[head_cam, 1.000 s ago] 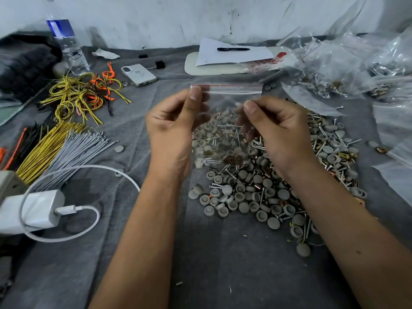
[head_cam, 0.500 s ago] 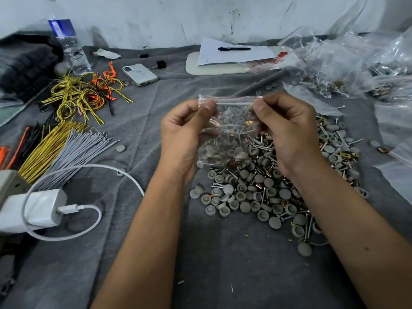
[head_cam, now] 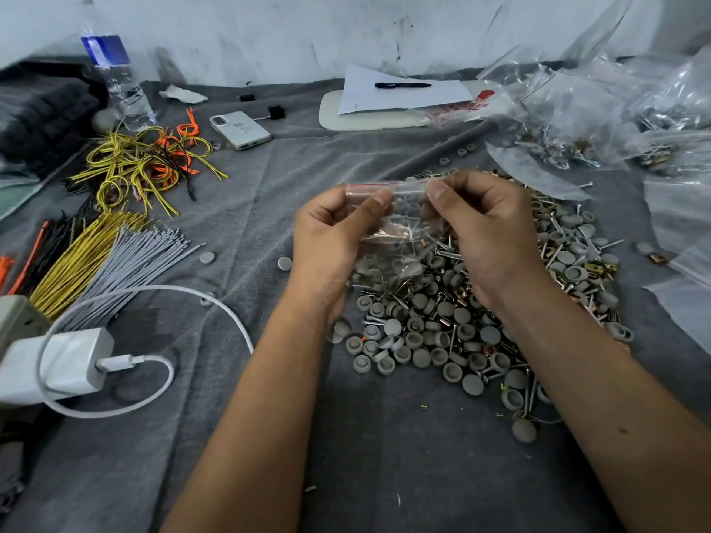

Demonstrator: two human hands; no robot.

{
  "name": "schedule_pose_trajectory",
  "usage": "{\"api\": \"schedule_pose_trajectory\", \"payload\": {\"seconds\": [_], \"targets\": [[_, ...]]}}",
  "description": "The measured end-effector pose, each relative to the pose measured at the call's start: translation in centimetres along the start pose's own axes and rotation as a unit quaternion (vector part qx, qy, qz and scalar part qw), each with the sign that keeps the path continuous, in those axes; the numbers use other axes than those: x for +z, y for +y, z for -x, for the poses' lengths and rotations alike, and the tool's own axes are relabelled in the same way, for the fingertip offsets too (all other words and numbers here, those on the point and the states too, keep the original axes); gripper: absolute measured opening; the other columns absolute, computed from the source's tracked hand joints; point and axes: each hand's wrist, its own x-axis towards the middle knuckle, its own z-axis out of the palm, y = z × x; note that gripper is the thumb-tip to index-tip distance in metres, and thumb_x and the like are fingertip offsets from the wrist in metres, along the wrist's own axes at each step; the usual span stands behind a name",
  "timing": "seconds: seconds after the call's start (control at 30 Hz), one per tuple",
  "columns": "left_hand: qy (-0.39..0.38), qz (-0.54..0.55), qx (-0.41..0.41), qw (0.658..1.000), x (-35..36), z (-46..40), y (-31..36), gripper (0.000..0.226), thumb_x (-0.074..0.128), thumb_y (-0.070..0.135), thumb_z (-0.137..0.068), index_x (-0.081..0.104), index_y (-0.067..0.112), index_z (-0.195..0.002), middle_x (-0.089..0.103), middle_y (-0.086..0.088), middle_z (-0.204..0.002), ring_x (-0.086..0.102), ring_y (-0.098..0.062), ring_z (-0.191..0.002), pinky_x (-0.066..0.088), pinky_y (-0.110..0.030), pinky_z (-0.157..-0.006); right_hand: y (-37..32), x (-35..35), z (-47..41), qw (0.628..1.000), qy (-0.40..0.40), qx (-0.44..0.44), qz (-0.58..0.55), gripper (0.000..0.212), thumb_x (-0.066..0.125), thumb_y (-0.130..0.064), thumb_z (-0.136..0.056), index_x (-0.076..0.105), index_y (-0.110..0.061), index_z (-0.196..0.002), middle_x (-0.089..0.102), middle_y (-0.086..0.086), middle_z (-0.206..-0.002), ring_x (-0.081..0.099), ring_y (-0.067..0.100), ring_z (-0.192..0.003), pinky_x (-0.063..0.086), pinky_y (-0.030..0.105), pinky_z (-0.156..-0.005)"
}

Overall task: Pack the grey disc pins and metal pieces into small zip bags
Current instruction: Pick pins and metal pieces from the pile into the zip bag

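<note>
Head view, centre of frame: the left hand (head_cam: 334, 232) and right hand (head_cam: 488, 225) each pinch the top strip of a small zip bag (head_cam: 400, 225) held above the pile (head_cam: 461, 321) of grey discs and screws. If the seal closes unevenly, pieces could spill back onto the pile.

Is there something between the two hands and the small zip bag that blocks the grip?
Nothing visible does. The left hand and right hand pinch the zip bag directly at its top strip, above the pile of pins.
</note>
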Motion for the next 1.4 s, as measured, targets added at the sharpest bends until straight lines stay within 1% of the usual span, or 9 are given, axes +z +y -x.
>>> {"api": "schedule_pose_trajectory", "payload": {"seconds": [0.13,0.3,0.57,0.87,1.0,1.17,1.23,1.3,1.4], "targets": [[-0.014,0.001,0.001,1.000,0.15,0.07,-0.12,0.004,0.071,0.005,-0.093,0.074,0.007,-0.094,0.074,-0.008,-0.086,0.069,-0.018,-0.073,0.059,-0.034,-0.067,0.10,0.06,0.00,1.000,0.000,0.025,-0.015,0.007,0.070,-0.011,-0.096,0.076,-0.013,-0.091,0.075,-0.002,-0.077,0.069,0.008,-0.074,0.055,0.018,-0.068],[-0.021,-0.017,0.007,1.000,0.27,0.19,-0.28,0.004,0.071,0.004,-0.092,0.073,0.005,-0.096,0.076,-0.005,-0.085,0.072,-0.014,-0.072,0.058,-0.027,-0.061,0.42,-0.02,-0.17,0.999,0.016,0.019,0.025,0.004,0.073,-0.013,-0.094,0.076,-0.011,-0.093,0.075,0.000,-0.079,0.071,0.012,-0.075,0.059,0.026,-0.069],[-0.019,-0.031,0.022,0.999,0.30,0.06,-0.66,0.006,0.077,0.010,-0.087,0.079,0.012,-0.093,0.077,-0.009,-0.091,0.072,-0.019,-0.078,0.061,-0.044,-0.080,0.77,0.03,-0.24,0.999,-0.014,0.030,0.032,0.002,0.076,-0.016,-0.092,0.078,-0.016,-0.093,0.078,0.002,-0.086,0.075,0.015,-0.082,0.060,0.028,-0.075],[-0.020,-0.014,0.016,1.000,0.39,-0.06,-0.95,0.009,0.078,0.009,-0.084,0.080,0.008,-0.093,0.077,-0.019,-0.095,0.075,-0.033,-0.086,0.061,-0.051,-0.087,0.57,0.07,-0.10,1.000,-0.013,0.027,-0.003,0.006,0.077,-0.011,-0.090,0.078,-0.017,-0.087,0.078,0.001,-0.081,0.074,0.013,-0.075,0.058,0.023,-0.068],[-0.020,-0.024,0.019,0.999,0.42,-0.08,-0.90,0.015,0.076,0.006,-0.087,0.076,-0.001,-0.100,0.076,-0.024,-0.099,0.074,-0.036,-0.087,0.061,-0.053,-0.086,0.56,0.15,-0.07,0.995,-0.027,0.081,-0.057,0.004,0.078,-0.012,-0.088,0.077,-0.010,-0.092,0.078,0.010,-0.091,0.076,0.022,-0.085,0.061,0.034,-0.077],[-0.010,-0.030,-0.018,0.999,0.40,-0.04,-0.61,0.014,0.072,0.006,-0.091,0.076,-0.002,-0.102,0.075,-0.025,-0.098,0.073,-0.038,-0.087,0.057,-0.063,-0.092,0.57,0.26,-0.03,0.997,-0.009,0.072,-0.018,0.002,0.077,-0.012,-0.089,0.078,-0.013,-0.091,0.079,0.008,-0.088,0.077,0.023,-0.084,0.063,0.036,-0.075],[0.011,-0.017,-0.026,0.999,0.51,-0.01,-0.49,0.008,0.071,0.004,-0.092,0.078,0.005,-0.088,0.075,-0.019,-0.086,0.072,-0.032,-0.077,0.058,-0.057,-0.087,0.57,0.15,-0.08,0.997,0.006,0.072,-0.012,0.003,0.077,-0.011,-0.090,0.077,-0.014,-0.090,0.079,0.005,-0.086,0.076,0.020,-0.080,0.062,0.033,-0.071],[0.029,-0.006,-0.026,0.999,0.62,-0.05,-0.43,0.022,0.071,0.001,-0.091,0.076,0.012,-0.073,0.073,-0.012,-0.077,0.070,-0.025,-0.068,0.059,-0.046,-0.079,0.50,0.13,-0.17,0.997,0.014,0.073,-0.019,0.005,0.076,-0.009,-0.090,0.077,-0.014,-0.089,0.078,0.004,-0.081,0.076,0.017,-0.074,0.061,0.030,-0.067],[0.023,0.014,-0.026,0.999,0.57,-0.19,-0.37,0.028,0.071,-0.002,-0.090,0.073,0.013,-0.066,0.073,-0.010,-0.079,0.068,-0.024,-0.070,0.060,-0.040,-0.074,0.53,0.07,-0.22,0.996,0.013,0.078,-0.031,0.004,0.076,-0.010,-0.090,0.076,-0.013,-0.089,0.077,0.002,-0.076,0.073,0.013,-0.069,0.058,0.025,-0.063]]}}
